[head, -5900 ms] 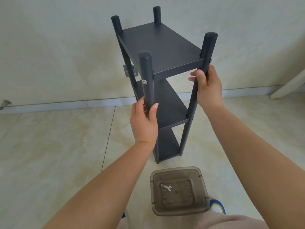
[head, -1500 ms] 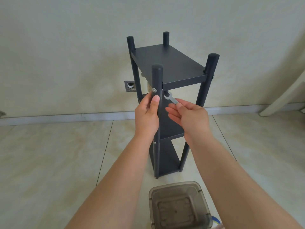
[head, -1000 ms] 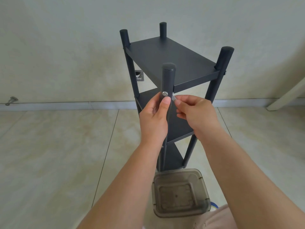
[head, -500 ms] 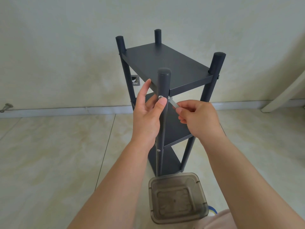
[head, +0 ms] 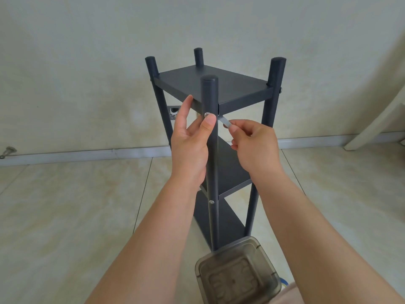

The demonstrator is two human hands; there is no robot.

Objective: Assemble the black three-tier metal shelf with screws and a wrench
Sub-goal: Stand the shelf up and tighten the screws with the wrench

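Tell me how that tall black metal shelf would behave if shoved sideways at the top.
The tall black three-tier metal shelf is narrow for its height, so it would probably tip rather than slide. Its round posts and flat tiers look rigid, so little flex. On smooth floor tiles its feet might skid first.

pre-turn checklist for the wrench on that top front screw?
1. Shelf upright on floor: ok.
2. Left hand steadies the front post, thumb on the screw: ok.
3. Right hand pinches the wrench: ok.
4. Wrench head seated behind the post: cannot tell, hidden.
5. Screw fully home: cannot tell.
6. Tub at the post's foot, out of the swing: ok.
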